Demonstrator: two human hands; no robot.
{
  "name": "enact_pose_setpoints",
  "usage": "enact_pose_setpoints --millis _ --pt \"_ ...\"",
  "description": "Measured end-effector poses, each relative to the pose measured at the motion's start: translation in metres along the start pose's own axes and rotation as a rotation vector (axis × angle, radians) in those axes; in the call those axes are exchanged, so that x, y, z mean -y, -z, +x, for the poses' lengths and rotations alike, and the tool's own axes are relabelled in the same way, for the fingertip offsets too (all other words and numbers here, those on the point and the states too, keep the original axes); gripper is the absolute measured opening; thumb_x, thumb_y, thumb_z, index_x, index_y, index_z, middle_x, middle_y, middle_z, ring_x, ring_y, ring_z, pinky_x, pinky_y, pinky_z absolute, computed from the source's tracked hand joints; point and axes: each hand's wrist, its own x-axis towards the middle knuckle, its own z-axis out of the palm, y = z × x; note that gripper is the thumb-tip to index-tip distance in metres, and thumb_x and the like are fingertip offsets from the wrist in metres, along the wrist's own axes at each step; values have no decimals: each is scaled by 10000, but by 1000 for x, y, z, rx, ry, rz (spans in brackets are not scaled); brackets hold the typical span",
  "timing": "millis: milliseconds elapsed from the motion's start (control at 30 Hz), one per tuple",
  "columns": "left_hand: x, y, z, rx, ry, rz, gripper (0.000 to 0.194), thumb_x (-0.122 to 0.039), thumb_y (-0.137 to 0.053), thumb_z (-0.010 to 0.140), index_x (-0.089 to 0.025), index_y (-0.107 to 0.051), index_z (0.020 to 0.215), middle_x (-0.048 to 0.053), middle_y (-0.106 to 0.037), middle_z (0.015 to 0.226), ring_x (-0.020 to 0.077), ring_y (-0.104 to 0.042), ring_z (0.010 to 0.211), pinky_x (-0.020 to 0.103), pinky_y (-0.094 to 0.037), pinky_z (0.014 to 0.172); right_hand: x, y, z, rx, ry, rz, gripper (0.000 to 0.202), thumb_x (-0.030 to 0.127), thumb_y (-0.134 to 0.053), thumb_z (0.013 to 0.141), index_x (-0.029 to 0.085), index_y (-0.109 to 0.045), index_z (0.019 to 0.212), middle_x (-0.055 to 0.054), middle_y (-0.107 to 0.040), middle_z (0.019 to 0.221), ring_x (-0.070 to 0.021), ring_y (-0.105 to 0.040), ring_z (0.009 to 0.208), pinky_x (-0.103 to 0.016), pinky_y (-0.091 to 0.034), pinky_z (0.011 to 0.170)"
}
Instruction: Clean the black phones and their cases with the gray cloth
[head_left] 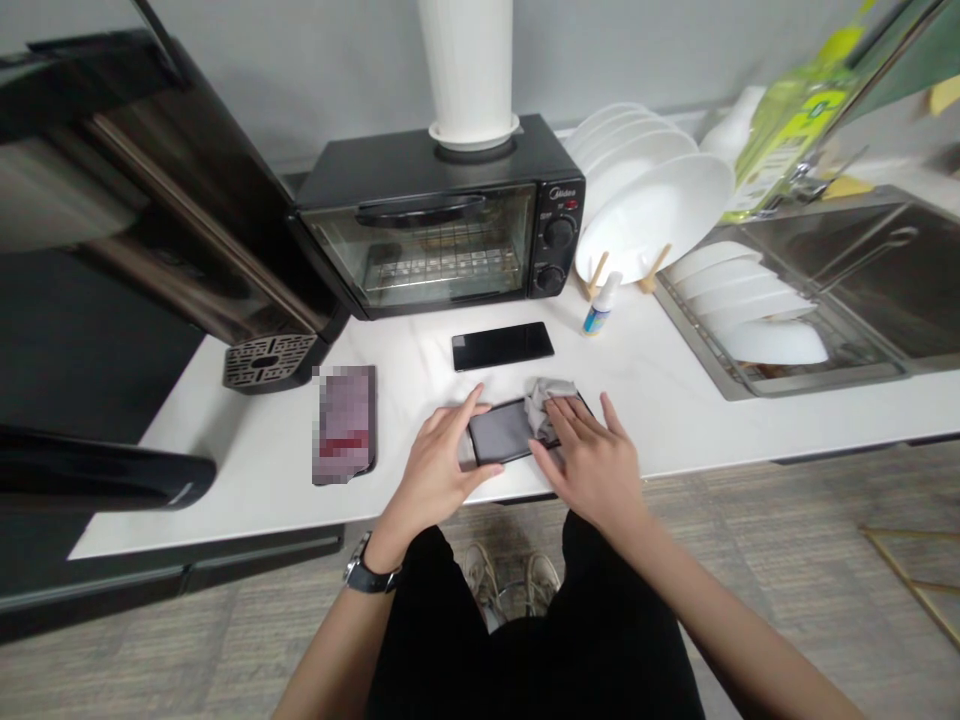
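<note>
A smartphone [501, 432] lies flat on the white counter near its front edge, its screen up. My left hand [441, 450] grips the phone's left end, thumb on the near edge and fingers on the far edge. Under the fingers of my right hand [592, 455] is a crumpled grey cloth [547, 395], pressed on the right part of the screen. The cloth and my right hand hide that end of the phone. Behind it lies a second, black phone [502, 346]. A small spray bottle [602, 305] with a blue label stands upright to the right.
A phone-sized item [346, 425], blurred out, lies at the left. At the back stand a toaster oven [442, 240] bearing a white pot [472, 70], and a rack of white plates [652, 215]. A sink [862, 300] is at the right, a tall black machine [202, 200] at the left.
</note>
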Motion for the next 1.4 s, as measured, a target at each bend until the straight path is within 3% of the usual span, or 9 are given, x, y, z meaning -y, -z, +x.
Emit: enact_pose_setpoints --millis 133,267,433,633,833,967,1067,1267,1400 --pt "3 -1 -1 -15 15 -4 989 -333 -782 892 -298 -200 1691 87 -616 1492 307 -526 1357 481 -422 1168 43 -18 16 -9 88 81 573 394 -507 1014 -68 -660 1317 -297 -687 1356 -371 -671 1285 -515 -450 1201" --pt "5 -1 -2 3 15 -7 1003 -280 -756 895 -305 -159 1701 83 -619 1490 291 -542 1336 453 -445 1146 62 -13 11 66 219 286 479 365 -522 1003 24 -690 1294 -207 -744 1298 -302 -695 1245 -469 -467 1192" --pt "1 0 -3 2 7 -3 1069 -375 -818 876 -334 -135 1698 63 -593 1532 294 -497 1395 467 -412 1183 14 14 -11 139 190 278 359 383 -529 1073 189 -683 1333 -95 -753 1332 -250 -689 1284 -520 -376 1244" --pt "0 0 -1 -3 -3 1 1056 -338 -838 859 -345 -180 1685 55 -604 1524 305 -510 1381 507 -393 1192 -39 26 -19 65 93 33 406 388 -484 1106 172 -633 1415 -106 -722 1386 -289 -634 1365 -578 -249 1294" --pt "3 -1 -1 0 -29 3 1008 -371 -797 889 -302 -190 1691 85 -610 1502 305 -528 1353 484 -416 1172 26 -9 5 -5 78 78 690 589 -514 1043 -13 -653 1350 -268 -691 1370 -373 -664 1301 -536 -436 1201" --pt "6 -2 -3 1 -9 11 984 -290 -743 905 -281 -166 1701 106 -603 1486 295 -561 1293 454 -462 1121 62 -17 8 52 202 278 560 486 -502 1062 19 -687 1311 -220 -730 1327 -311 -685 1277 -475 -475 1184" --pt "4 -1 -4 3 -4 2 1039 -309 -790 879 -312 -151 1699 79 -603 1502 295 -525 1355 465 -428 1164 46 -4 -2 104 234 331 476 478 -542 1061 120 -679 1343 -142 -734 1355 -266 -687 1283 -499 -442 1210" --pt "-1 0 -2 3 -7 1 1073 -371 -821 872 -339 -135 1696 72 -602 1516 312 -518 1376 503 -404 1181 -28 27 -17 71 149 115 377 397 -507 1101 185 -679 1361 -85 -745 1350 -264 -682 1302 -530 -326 1269" --pt "-2 0 0 5 -24 2 1056 -368 -827 868 -333 -167 1691 67 -604 1519 313 -512 1381 504 -396 1187 -29 18 -12 16 24 -32 516 478 -522 1081 118 -628 1435 -158 -705 1399 -352 -662 1318 -604 -318 1255"
